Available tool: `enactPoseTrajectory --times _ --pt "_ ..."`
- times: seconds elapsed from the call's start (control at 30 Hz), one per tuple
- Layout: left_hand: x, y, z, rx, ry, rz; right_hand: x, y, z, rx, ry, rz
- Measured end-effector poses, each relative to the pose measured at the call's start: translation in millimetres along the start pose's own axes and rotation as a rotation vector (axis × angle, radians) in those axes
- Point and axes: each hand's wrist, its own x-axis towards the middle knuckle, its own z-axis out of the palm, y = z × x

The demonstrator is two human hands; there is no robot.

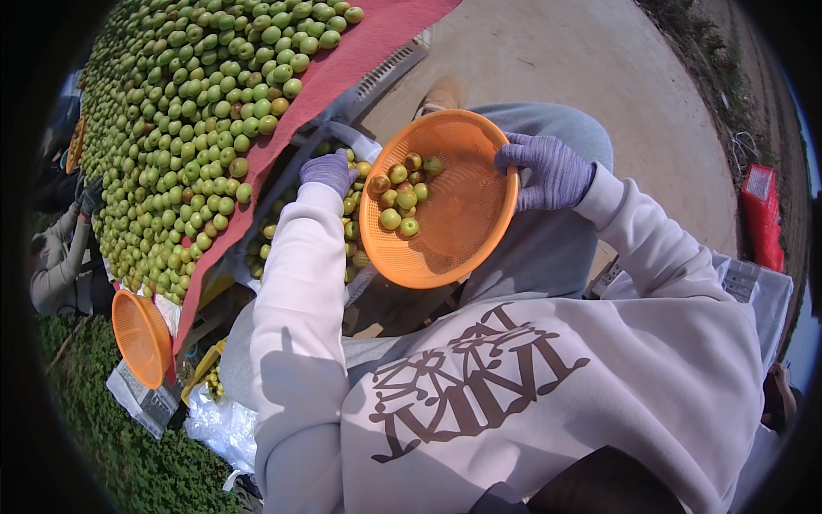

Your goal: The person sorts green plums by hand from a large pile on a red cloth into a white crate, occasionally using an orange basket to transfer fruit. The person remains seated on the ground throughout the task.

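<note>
My right hand, in a purple glove, grips the far rim of a round orange plastic basket tilted over my lap. Several small green and brownish fruits have gathered at its left side. My left hand, also gloved purple, reaches past the basket's left edge into a crate of the same fruit, fingers curled down among them; whether it holds one is hidden.
A big heap of green fruit lies on a red cloth at the left. A second orange basket hangs at the table's edge. Another person's sleeve and dark glove show at far left. A red crate stands right.
</note>
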Motion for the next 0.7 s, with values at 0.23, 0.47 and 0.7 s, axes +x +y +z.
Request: enactPoseTrajectory --times 0.23,0.47,0.7 --pt "6.2 7.0 -16.7 0.122 -0.151 0.042 -4.4 -4.6 5.0 0.043 0.018 -0.008" --pt "-113.4 -50.4 -35.9 -0.33 0.207 -0.179 -20.1 -12.2 3.2 0.007 0.061 0.018" --pt "-391.9 -235.6 41.0 -0.858 0.79 -1.03 -15.7 -19.5 15.5 0.041 0.102 0.032"
